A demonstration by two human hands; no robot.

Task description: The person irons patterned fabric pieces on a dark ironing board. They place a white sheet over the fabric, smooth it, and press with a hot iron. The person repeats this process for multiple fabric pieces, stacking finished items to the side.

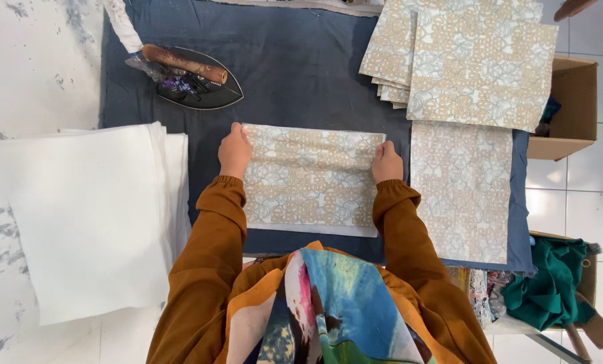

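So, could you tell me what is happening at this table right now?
A person in rust-orange sleeves holds a patterned beige fabric piece flat on a dark blue cloth, the left hand at its upper left corner and the right hand at its upper right. An iron with a wooden handle rests beyond it. White sheets are stacked at left, and more patterned pieces lie at right.

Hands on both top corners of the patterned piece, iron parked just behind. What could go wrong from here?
1. The iron rests on the dark cloth close behind the left hand; if hot, it could burn a hand that reaches back or scorch the cloth.
2. The patterned piece shows wrinkles between the left hand and right hand; uneven pull may skew it off its white backing.
3. The patterned stack overhangs the cardboard box; a nudge might tip sheets off.
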